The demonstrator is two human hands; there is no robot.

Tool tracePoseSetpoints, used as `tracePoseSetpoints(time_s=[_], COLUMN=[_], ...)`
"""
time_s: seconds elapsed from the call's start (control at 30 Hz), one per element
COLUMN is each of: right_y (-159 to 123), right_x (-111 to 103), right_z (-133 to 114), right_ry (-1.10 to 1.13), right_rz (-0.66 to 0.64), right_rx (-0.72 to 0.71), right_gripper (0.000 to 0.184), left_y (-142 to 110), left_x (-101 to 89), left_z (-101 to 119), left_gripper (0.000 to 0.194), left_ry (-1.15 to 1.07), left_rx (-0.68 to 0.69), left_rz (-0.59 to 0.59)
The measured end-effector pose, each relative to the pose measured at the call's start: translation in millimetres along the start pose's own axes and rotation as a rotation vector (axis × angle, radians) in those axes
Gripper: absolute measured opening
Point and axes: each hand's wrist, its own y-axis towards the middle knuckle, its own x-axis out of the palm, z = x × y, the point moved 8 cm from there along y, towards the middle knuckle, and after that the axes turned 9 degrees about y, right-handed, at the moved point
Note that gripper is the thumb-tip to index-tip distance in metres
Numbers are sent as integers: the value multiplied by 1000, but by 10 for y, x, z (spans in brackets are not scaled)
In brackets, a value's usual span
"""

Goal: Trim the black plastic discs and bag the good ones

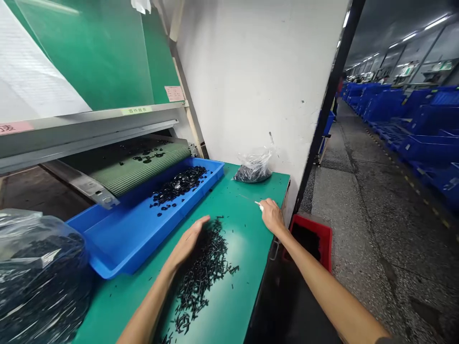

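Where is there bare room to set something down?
Mostly bare green tabletop lies between the loose black strips and its right edge, and the near end of the blue tray looks bare. Crowded: the strips beside the left hand, and the tray's far end, holding black pieces.

From here I count two hands (273, 217), one slim white tool (259, 205), one heap of black strips (206, 267), one green table (229, 315), two clear bags (39, 286), one long blue tray (122, 239), one conveyor belt (143, 165) and one red bin (326, 239).

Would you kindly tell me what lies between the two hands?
The far end of the heap of black pieces lies beside the left hand; from there to the right hand, the head view shows green tabletop with a few stray bits.
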Motion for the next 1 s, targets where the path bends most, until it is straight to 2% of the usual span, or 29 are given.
tracePoseSetpoints(time_s=[0.17, 0.3, 0.43, 0.53, 0.63, 0.7, 0.83, 0.93, 1.0], right_y=[0, 13, 1, -20, -21, -17, -128, -386, -594], right_x=[-36, -68, -86, -101, -128, -155, -271, -396, -473], right_z=[1, -38, -92, -96, -77, -65, -32, -18, -67], right_ry=[15, 59, 123, 184, 275, 357, 554, 716, 813], right_rz=[23, 33, 14, 15, 41, 58, 77, 46, -19], right_rx=[-23, -57, -90, -91, -81, -75, -44, 13, 36], right_gripper=[23, 21, 24, 31, 38, 34, 25, 33, 34], left_y=[790, 1319, 1567, 1626, 1549, 1373, 728, 172, -141], left_x=[100, 261, 333, 269, 160, 124, 218, 285, 298], left_z=[42, 97, 146, 148, 213, 323, 623, 825, 929], left_gripper=[35, 34, 34, 34, 32, 29, 24, 19, 23], left_ry=[193, 316, 331, 279, 203, 131, -104, -326, -467], left_rx=[33, 44, 80, 107, 125, 129, 112, 67, 17], left_rz=[85, 68, 11, -41, -92, -117, -155, -143, -137])
